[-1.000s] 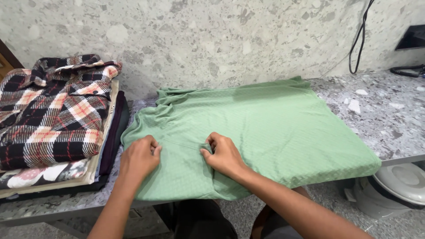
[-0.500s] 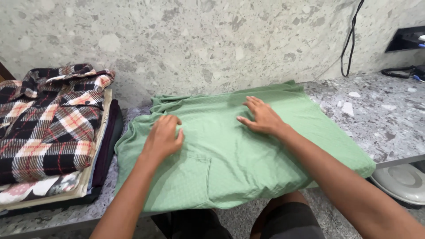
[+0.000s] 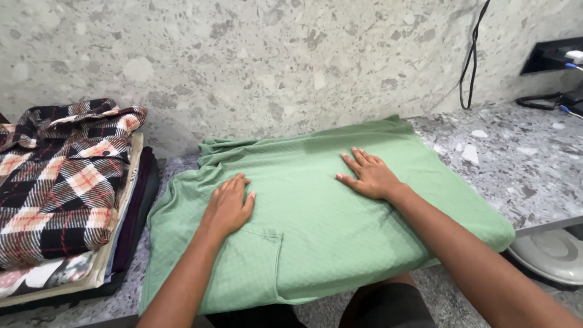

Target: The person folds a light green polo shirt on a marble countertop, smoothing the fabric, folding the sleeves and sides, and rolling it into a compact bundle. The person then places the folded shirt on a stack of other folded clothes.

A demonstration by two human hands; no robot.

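Note:
A light green garment (image 3: 316,243) lies spread flat on a speckled stone counter (image 3: 522,164), with a small pocket near its front. My left hand (image 3: 229,205) rests palm down on the cloth left of the middle, fingers together and pointing away from me. My right hand (image 3: 367,174) lies flat on the cloth further right, fingers slightly spread toward the wall. Neither hand grips anything. The garment's front edge hangs a little over the counter's edge.
A stack of folded clothes (image 3: 57,188) topped by a red, black and white plaid shirt sits at the left. A black cable (image 3: 470,58) hangs down the wall at the right, near a dark socket box (image 3: 555,54). A round white object (image 3: 549,255) sits below the counter.
Both hands moved from pinching the cloth near the front edge to lying flat further back on it. The garment now looks smoother.

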